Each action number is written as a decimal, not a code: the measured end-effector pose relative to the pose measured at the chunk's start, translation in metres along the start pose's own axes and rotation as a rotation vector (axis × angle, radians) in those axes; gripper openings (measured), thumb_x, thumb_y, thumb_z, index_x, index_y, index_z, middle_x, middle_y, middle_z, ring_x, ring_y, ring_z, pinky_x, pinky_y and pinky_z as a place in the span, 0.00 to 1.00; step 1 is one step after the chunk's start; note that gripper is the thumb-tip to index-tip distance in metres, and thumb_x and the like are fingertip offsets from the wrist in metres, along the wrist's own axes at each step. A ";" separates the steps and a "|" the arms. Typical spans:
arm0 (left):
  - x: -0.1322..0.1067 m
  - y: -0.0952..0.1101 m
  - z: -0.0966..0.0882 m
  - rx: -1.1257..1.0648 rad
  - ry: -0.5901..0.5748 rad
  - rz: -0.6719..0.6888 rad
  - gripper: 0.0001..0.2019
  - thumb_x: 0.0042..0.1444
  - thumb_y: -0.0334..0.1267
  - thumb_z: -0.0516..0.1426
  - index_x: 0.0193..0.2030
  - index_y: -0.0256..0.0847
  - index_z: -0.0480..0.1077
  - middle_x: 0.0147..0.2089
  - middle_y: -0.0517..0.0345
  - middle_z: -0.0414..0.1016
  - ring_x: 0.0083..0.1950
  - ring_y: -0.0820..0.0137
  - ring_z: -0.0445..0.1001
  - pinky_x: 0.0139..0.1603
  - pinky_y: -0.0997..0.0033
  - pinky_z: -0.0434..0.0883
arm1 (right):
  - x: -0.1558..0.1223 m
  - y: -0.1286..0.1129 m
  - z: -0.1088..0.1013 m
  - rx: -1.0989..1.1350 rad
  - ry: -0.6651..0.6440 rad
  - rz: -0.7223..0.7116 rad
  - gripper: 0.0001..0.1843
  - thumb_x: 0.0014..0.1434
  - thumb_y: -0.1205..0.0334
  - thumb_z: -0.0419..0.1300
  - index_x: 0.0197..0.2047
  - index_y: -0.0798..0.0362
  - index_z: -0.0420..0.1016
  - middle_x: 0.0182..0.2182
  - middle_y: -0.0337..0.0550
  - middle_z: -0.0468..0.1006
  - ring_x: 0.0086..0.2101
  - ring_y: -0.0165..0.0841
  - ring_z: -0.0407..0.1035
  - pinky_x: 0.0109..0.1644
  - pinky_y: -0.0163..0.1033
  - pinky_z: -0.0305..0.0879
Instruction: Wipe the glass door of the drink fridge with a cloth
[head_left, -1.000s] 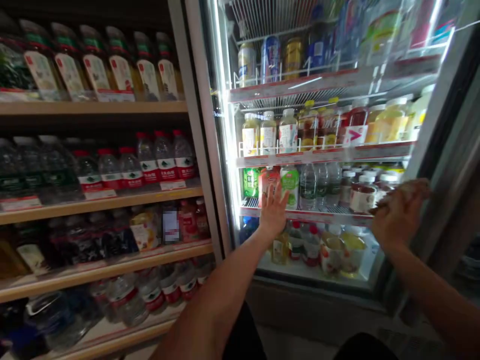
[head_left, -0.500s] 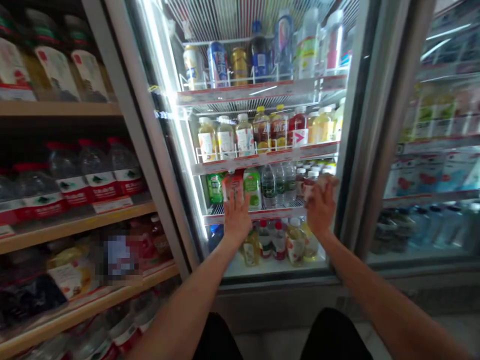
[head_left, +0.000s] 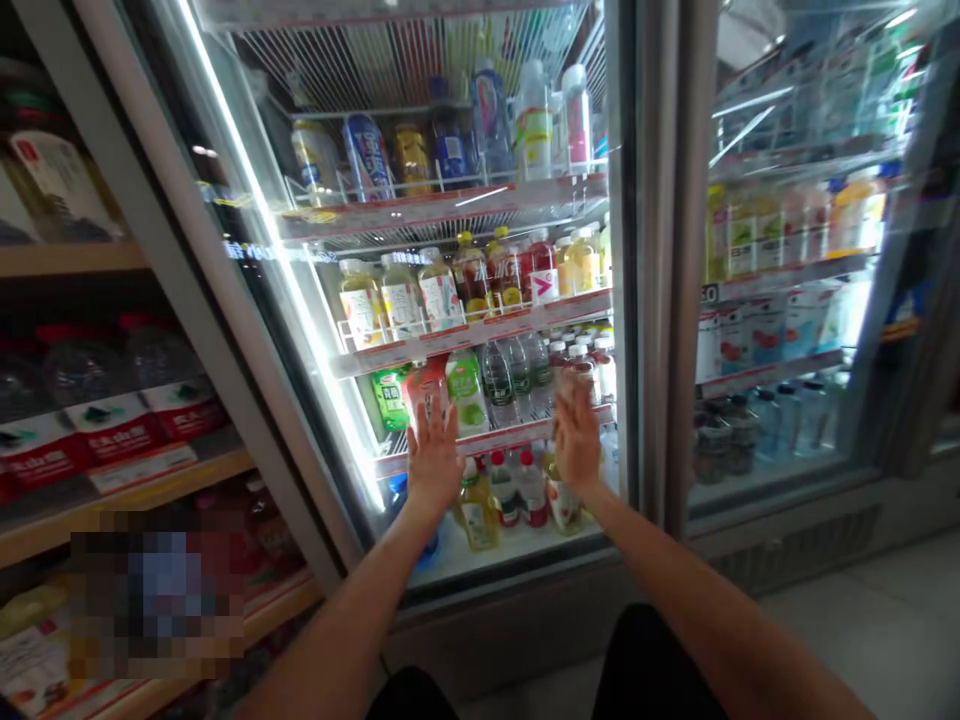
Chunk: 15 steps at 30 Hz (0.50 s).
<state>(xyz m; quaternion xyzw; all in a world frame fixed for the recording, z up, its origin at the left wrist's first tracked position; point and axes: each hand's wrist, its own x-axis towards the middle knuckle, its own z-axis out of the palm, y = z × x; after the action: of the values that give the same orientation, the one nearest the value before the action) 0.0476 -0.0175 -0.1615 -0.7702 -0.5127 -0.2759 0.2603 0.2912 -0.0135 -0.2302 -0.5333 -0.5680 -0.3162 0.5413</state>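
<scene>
Both my arms reach toward a lit drinks fridge, with glass reflections in front of its shelves. My left hand (head_left: 433, 465) is open, fingers stretched up and spread, in front of a red drink pack (head_left: 427, 378). Beside that pack stand a green pack (head_left: 390, 400) and a light-green pack (head_left: 466, 385). My right hand (head_left: 579, 445) is raised near the fridge's right side, fingers extended and holding nothing visible. A faint reflection shows at its fingertips. Behind it are small white-capped bottles (head_left: 581, 362). Whether either palm touches the glass I cannot tell.
Clear bottles (head_left: 517, 375) and upper rows of cans and bottles fill the fridge. A metal door frame (head_left: 664, 300) separates it from another stocked fridge (head_left: 780, 370). On the left, a wooden shelf (head_left: 225, 470) carries red-labelled water bottles (head_left: 112, 410). My dark-clothed knees (head_left: 652, 665) are below.
My view has turned right, so the fridge appears farther left and more of the neighbouring fridge shows. The fingers of my right hand look straighter; my left hand stays before the red pack.
</scene>
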 end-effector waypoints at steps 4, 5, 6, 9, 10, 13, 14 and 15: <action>-0.001 -0.002 -0.001 -0.005 0.016 0.020 0.36 0.50 0.30 0.55 0.67 0.39 0.48 0.71 0.45 0.38 0.71 0.53 0.34 0.65 0.44 0.51 | -0.007 -0.008 -0.002 0.002 -0.138 -0.151 0.24 0.59 0.71 0.49 0.56 0.42 0.68 0.61 0.41 0.62 0.62 0.37 0.51 0.63 0.51 0.51; -0.001 -0.002 0.000 -0.006 0.013 0.020 0.37 0.50 0.30 0.55 0.67 0.40 0.48 0.71 0.46 0.38 0.71 0.53 0.34 0.65 0.44 0.51 | -0.006 0.001 -0.005 -0.009 -0.098 -0.095 0.24 0.59 0.70 0.49 0.56 0.42 0.68 0.62 0.41 0.62 0.61 0.37 0.53 0.62 0.51 0.52; -0.001 -0.002 0.001 -0.009 0.006 0.019 0.37 0.49 0.30 0.56 0.67 0.40 0.48 0.71 0.46 0.38 0.71 0.53 0.33 0.65 0.44 0.50 | -0.003 0.012 -0.009 -0.022 -0.029 -0.004 0.24 0.59 0.69 0.49 0.57 0.43 0.66 0.63 0.42 0.59 0.61 0.38 0.55 0.61 0.53 0.53; -0.001 0.000 0.004 -0.014 0.001 0.004 0.38 0.48 0.30 0.56 0.67 0.38 0.48 0.71 0.45 0.37 0.71 0.52 0.32 0.65 0.43 0.49 | 0.003 0.033 -0.013 -0.050 0.139 0.203 0.28 0.60 0.70 0.43 0.64 0.50 0.56 0.68 0.50 0.42 0.62 0.44 0.51 0.58 0.58 0.57; -0.001 0.000 0.005 -0.015 0.007 -0.001 0.38 0.48 0.30 0.56 0.67 0.38 0.48 0.71 0.44 0.37 0.71 0.52 0.32 0.66 0.43 0.49 | 0.003 0.029 -0.011 -0.036 0.134 0.203 0.30 0.60 0.71 0.42 0.65 0.52 0.52 0.68 0.52 0.36 0.63 0.45 0.50 0.57 0.58 0.58; -0.001 0.002 0.005 -0.017 0.012 -0.011 0.37 0.49 0.31 0.56 0.67 0.38 0.49 0.71 0.45 0.37 0.71 0.52 0.32 0.65 0.43 0.49 | -0.004 -0.003 0.000 0.041 0.005 0.073 0.30 0.59 0.71 0.45 0.64 0.50 0.55 0.68 0.47 0.38 0.64 0.44 0.46 0.59 0.54 0.58; -0.002 0.001 0.005 -0.017 0.007 -0.009 0.38 0.49 0.31 0.56 0.67 0.38 0.48 0.71 0.45 0.37 0.71 0.52 0.32 0.65 0.43 0.50 | -0.007 -0.015 0.003 0.067 -0.066 -0.008 0.29 0.59 0.72 0.46 0.63 0.47 0.58 0.68 0.44 0.44 0.64 0.41 0.46 0.61 0.52 0.57; -0.002 0.001 0.004 -0.015 0.001 -0.002 0.38 0.49 0.31 0.56 0.67 0.39 0.48 0.71 0.45 0.37 0.71 0.52 0.33 0.65 0.43 0.50 | -0.008 -0.023 0.005 0.085 -0.139 -0.097 0.28 0.59 0.72 0.47 0.61 0.44 0.61 0.66 0.40 0.50 0.64 0.38 0.46 0.62 0.50 0.55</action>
<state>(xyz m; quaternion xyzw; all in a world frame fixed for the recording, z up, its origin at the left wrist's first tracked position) 0.0481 -0.0163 -0.1656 -0.7714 -0.5115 -0.2803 0.2544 0.2665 -0.0168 -0.2340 -0.5025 -0.6423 -0.2800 0.5065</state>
